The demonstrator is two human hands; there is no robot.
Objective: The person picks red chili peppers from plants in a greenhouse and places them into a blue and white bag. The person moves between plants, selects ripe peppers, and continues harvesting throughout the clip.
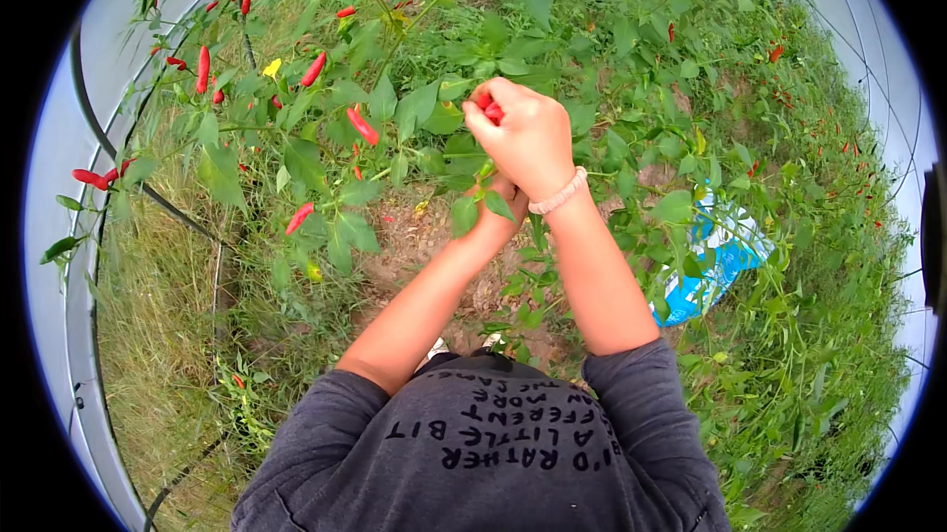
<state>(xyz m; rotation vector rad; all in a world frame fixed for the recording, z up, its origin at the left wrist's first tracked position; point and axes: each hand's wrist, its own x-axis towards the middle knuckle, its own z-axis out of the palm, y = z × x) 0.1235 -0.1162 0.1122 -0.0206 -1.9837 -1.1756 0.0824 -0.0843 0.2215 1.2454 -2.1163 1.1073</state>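
Note:
My right hand [521, 121], with a pink band at the wrist, is closed around several red chili peppers [490, 109] among the leaves of a chili plant. Just below it lies my left hand [503, 199], mostly hidden by my right hand and by leaves; its fingers and anything in them cannot be made out. Left of both hands, red chilies hang on the plant, among them one close by [362, 126], one lower down [300, 218] and one higher up [314, 69].
A blue and white plastic bag [710, 266] sits among the plants on the right. Dark hoses or poles [174, 206] cross the grass at left. Pale sheeting [877, 36] rises at both sides. Bare soil [414, 258] and my shoes show beneath my arms.

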